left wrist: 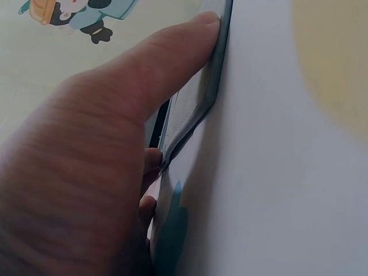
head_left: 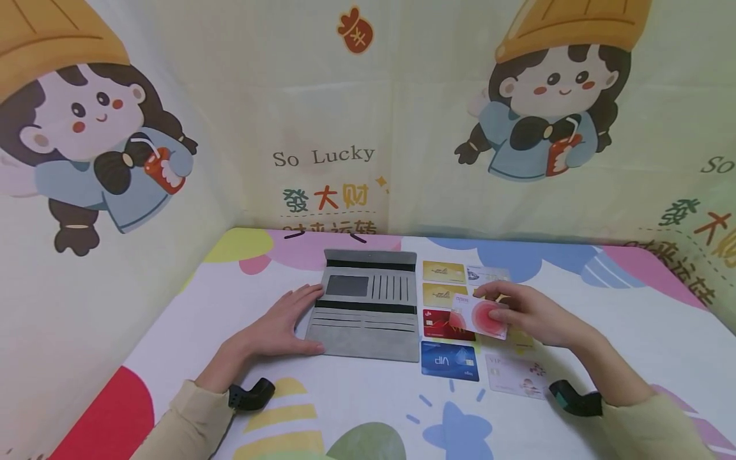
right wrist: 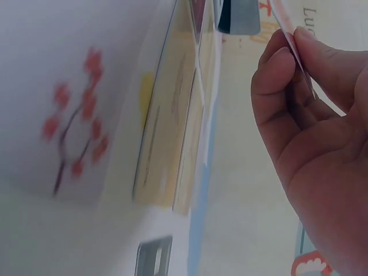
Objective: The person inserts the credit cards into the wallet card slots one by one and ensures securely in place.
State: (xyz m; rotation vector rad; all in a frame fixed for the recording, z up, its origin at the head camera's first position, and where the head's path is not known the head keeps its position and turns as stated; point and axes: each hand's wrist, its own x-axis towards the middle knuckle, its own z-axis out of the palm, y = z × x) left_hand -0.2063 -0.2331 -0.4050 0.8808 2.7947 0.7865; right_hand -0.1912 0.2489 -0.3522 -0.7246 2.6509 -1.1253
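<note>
A grey wallet [head_left: 361, 345] lies unfolded on the table, showing card slots and a dark window pocket. My left hand [head_left: 283, 321] rests at its left side, the thumb [left wrist: 172, 54] pressing on the near left corner and the other fingers touching the edge higher up. Above the rows of cards, my right hand [head_left: 540, 313] pinches a white card with pink circles [head_left: 480, 315] between thumb and fingers. In the right wrist view that card [right wrist: 293, 49] appears nearly edge-on, lifted off the table. It partly covers a red VIP card [head_left: 439, 324] and others beneath.
Beside the wallet are gold cards [head_left: 444, 271], a silvery card [head_left: 489, 274], a blue VIP card [head_left: 450, 361] and a pale card with red blossoms [head_left: 514, 375]. A patterned cloth [head_left: 368, 409] covers the table. A printed backdrop [head_left: 425, 128] rises behind it.
</note>
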